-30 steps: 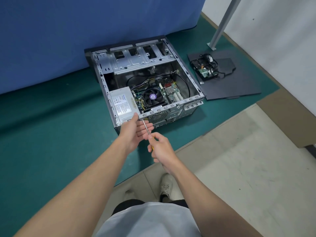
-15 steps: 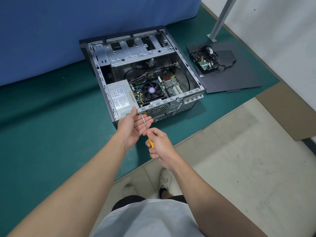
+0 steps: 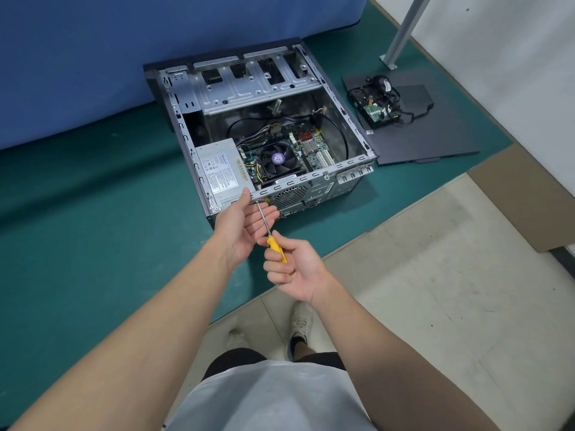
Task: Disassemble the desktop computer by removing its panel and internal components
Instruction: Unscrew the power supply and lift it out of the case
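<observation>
**Screwdriver meets rear edge of opened desktop case**

An open desktop computer case [image 3: 264,132] lies on its side on a green surface [image 3: 77,228], its interior facing up, just above frame centre. Inside, a grey power supply [image 3: 222,172] sits at the case's 8 o'clock corner, with a black cooling fan [image 3: 279,159] just to its right on the motherboard [image 3: 314,147]. The person's right hand [image 3: 294,265] is curled around the yellow handle of a screwdriver [image 3: 270,228], whose metal shaft runs toward 11 o'clock, its tip at the case's near rim beside the power supply. The left hand [image 3: 245,225] is spread, palm up, under the shaft, its thumb touching the rim at the power supply's corner; it grips nothing. At 3 o'clock from the case, touching its corner, the removed dark side panel [image 3: 429,132] lies flat on the surface, carrying a removed drive [image 3: 375,104] with tangled black cables. A blue partition [image 3: 124,57] stands behind the case at 12 o'clock.
</observation>
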